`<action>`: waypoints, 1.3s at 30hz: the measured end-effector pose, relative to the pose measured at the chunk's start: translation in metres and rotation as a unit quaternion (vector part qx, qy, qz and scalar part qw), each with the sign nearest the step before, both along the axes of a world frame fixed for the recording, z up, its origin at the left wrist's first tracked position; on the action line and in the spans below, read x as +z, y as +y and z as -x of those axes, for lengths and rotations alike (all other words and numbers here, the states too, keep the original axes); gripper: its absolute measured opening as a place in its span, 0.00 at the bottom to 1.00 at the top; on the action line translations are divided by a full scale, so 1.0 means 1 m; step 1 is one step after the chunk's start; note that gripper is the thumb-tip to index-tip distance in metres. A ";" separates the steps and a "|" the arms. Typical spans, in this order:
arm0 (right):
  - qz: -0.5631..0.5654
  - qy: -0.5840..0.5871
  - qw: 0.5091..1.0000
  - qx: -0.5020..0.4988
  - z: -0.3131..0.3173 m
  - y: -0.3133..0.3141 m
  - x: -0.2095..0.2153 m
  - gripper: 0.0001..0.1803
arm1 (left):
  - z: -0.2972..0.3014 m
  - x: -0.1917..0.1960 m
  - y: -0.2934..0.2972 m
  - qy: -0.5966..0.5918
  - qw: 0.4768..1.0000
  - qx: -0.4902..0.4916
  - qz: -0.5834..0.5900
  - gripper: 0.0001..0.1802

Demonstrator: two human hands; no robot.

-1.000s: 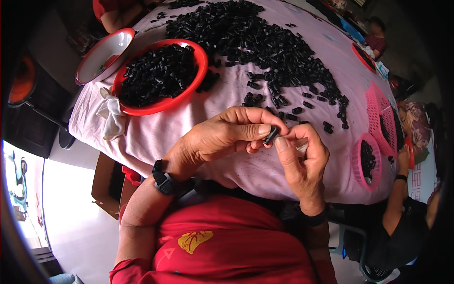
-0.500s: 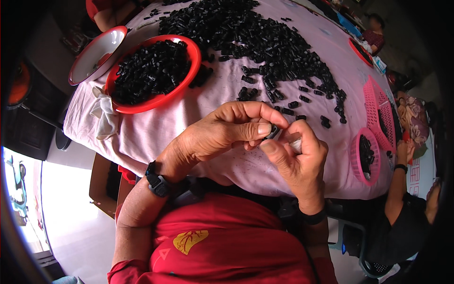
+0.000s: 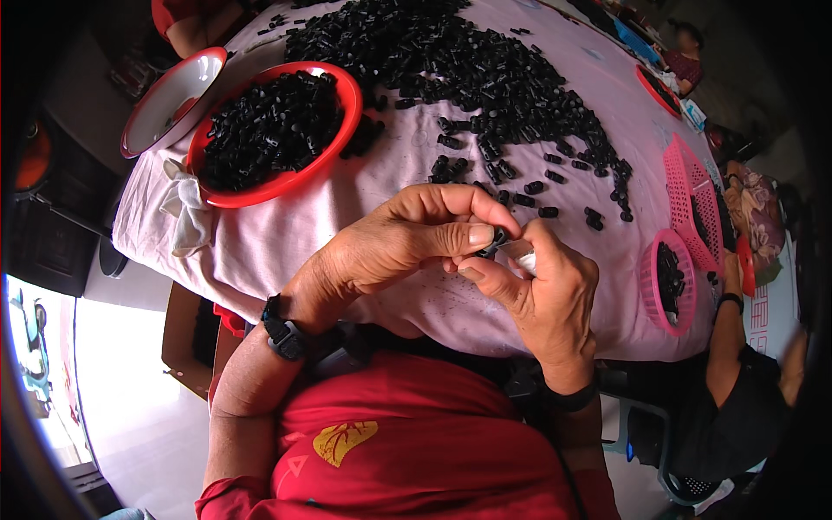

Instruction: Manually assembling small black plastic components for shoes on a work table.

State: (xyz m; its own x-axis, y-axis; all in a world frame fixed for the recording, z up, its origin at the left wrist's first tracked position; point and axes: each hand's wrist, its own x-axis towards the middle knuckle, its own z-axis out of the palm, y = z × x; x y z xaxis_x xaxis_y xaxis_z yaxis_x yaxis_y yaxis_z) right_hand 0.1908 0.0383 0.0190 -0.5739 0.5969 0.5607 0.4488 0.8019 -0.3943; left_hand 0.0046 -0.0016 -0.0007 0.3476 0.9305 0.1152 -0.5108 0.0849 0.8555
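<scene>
Pinched between the thumb and forefinger of my left hand is a small black cylindrical part, mostly covered by the fingers. My right hand meets it from the other side, its fingers closed on a small white piece with a thin, shiny, blade-like edge against the black part. What the white piece is exactly stays hidden. Beyond my fingers lie loose black parts of the same sort, spreading from a large heap on the pink cloth.
At the left, a red basin full of black parts stands beside a white, red-rimmed basin and a white cloth. Pink baskets hold parts at the right. A co-worker's arm is beyond them; others sit farther off.
My right hand has shifted slightly up and left, with its thumb now under the black part. The white piece shows more clearly. My left hand keeps its pinch.
</scene>
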 end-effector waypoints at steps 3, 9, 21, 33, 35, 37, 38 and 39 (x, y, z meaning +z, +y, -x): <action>-0.001 -0.001 1.000 -0.006 0.000 -0.001 0.000 0.30 | -0.001 0.000 0.001 -0.002 1.000 0.000 0.007 0.14; -0.035 -0.009 0.999 -0.010 -0.001 0.002 -0.003 0.29 | -0.003 -0.003 0.002 0.014 1.000 0.011 -0.020 0.14; -0.029 -0.005 1.000 -0.011 0.000 0.000 -0.001 0.29 | -0.003 -0.002 0.001 0.004 1.000 0.007 -0.002 0.13; -0.016 -0.001 1.000 -0.011 0.000 0.001 -0.003 0.29 | -0.003 -0.001 -0.001 -0.024 0.999 0.006 0.028 0.15; -0.011 -0.011 1.000 -0.016 -0.001 0.001 -0.003 0.29 | -0.002 -0.001 -0.001 -0.017 1.000 0.004 0.021 0.14; -0.004 -0.006 1.000 -0.015 0.001 0.001 -0.002 0.29 | -0.003 -0.002 0.000 -0.010 1.000 0.002 0.015 0.14; -0.004 -0.006 1.000 -0.015 0.001 0.001 -0.003 0.29 | -0.004 -0.003 0.001 -0.009 1.000 0.008 0.015 0.14; -0.004 -0.007 1.000 -0.015 0.000 0.002 -0.004 0.29 | -0.004 -0.004 0.001 -0.008 1.000 0.014 0.015 0.14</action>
